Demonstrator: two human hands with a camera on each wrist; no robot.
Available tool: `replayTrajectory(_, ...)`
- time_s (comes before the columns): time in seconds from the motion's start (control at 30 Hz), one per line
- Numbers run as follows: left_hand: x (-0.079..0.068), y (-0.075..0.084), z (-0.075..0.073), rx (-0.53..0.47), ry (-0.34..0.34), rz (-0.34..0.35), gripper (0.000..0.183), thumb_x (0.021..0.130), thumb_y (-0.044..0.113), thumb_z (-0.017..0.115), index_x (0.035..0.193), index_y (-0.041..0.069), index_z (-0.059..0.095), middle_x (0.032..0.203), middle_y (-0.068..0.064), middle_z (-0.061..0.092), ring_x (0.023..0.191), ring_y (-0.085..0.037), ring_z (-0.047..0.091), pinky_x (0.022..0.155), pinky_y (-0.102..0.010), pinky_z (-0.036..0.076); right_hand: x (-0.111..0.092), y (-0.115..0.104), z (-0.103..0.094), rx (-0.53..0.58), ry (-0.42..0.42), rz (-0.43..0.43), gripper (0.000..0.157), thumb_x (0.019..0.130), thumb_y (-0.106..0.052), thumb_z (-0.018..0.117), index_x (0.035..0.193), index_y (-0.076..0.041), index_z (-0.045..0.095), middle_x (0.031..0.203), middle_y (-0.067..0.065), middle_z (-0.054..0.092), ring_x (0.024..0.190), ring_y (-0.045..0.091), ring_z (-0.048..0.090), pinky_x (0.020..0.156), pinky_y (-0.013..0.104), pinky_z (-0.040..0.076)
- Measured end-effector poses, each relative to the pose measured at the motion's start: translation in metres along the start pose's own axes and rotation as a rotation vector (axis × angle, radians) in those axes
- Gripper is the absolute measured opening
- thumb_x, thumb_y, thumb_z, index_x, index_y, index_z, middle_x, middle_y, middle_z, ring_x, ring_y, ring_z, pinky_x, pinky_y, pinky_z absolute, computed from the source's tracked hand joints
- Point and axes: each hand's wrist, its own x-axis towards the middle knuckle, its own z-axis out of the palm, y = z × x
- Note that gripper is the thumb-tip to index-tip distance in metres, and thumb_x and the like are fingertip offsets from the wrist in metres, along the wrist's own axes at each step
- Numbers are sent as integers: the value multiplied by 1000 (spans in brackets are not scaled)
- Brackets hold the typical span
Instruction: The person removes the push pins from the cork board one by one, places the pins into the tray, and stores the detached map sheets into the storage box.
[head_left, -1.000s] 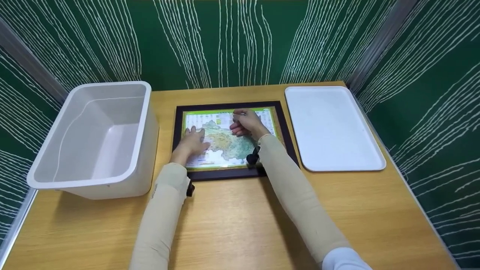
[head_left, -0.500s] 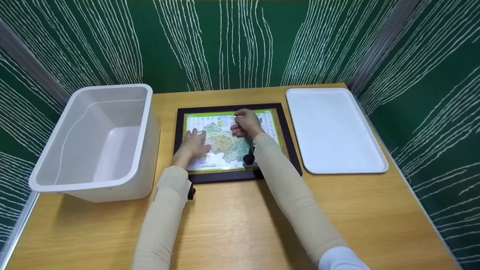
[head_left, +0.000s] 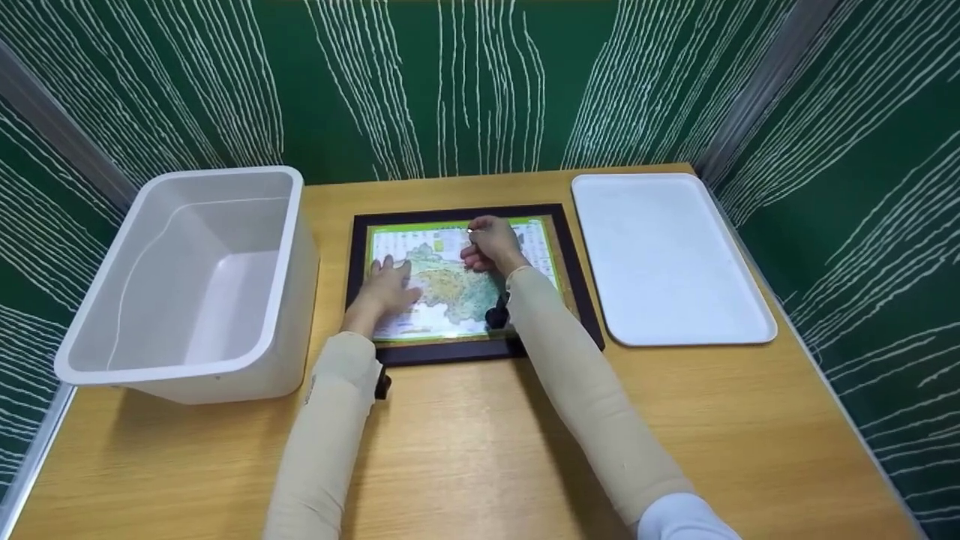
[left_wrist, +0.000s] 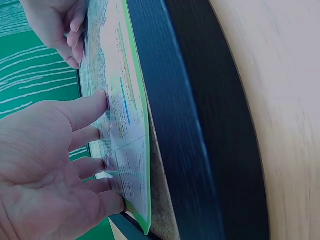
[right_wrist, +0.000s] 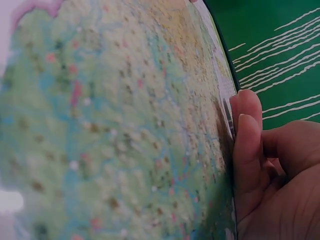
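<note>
A map sheet [head_left: 439, 289] with a green border lies on a dark-framed cork board [head_left: 472, 350]. My left hand [head_left: 386, 289] rests on the left part of the map, fingers spread; the left wrist view shows the fingertips [left_wrist: 102, 165] touching the sheet. Near the map's top middle, my right hand [head_left: 491, 244] pinches a small shiny thing [head_left: 470, 230] between thumb and forefinger, too small to name. The other fingers of that hand [right_wrist: 247, 145] are bent and lie along the map surface. In the right wrist view the pinching tips are hidden.
A deep white plastic bin [head_left: 292, 330] stands left of the board. A flat white tray [head_left: 671, 259] lies to its right, close to the frame. Green walls [head_left: 337, 90] with white streaks enclose the wooden table [head_left: 457, 450] at the back and sides.
The head view has shifted slightly. My right forearm has turned a little, and a shiny glint shows at the right fingertips. My left hand stays in place on the map.
</note>
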Motion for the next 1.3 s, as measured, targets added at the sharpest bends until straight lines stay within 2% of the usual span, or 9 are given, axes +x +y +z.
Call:
replayTrajectory(0.2,0,0,0,30,2,4,67,105,32,52,161,5,24,166,-28,6,152,-47,-2,120,-62,9,0,-2,1,24,-3,12,23,102,-6,53,123,-12,62,79,14,74,49,14,64,42,24,51)
replayTrajectory(0.53,0,2,1,-9,-8,-11,67,105,33,51,162,8,23,167,-26,3,153,-44,-5,120,-62,6,2,0,0,-14,20,26,25,103,-10,52,125,-16,60,89,14,75,55,16,66,45,25,53)
replayTrajectory(0.87,-1,1,-1,-24,-21,-31,67,105,34,51,162,10,23,167,-24,1,153,-43,-7,120,-63,5,1,-1,0,-33,-12,29,25,102,-13,52,125,-18,59,90,14,74,55,17,65,47,27,54)
replayTrajectory(1.07,0,0,1,11,-28,-7,67,105,32,51,161,6,24,166,-28,4,152,-46,-5,120,-61,4,3,0,-2,-38,-53,39,28,99,-8,47,125,-16,57,87,17,73,51,17,63,42,26,51)
replayTrajectory(1.3,1,-1,1,9,-6,-9,67,105,32,52,161,5,25,166,-28,4,152,-46,-4,121,-61,4,6,-2,-5,-20,-101,80,31,100,-7,45,129,-17,52,92,18,74,53,18,65,44,25,52)
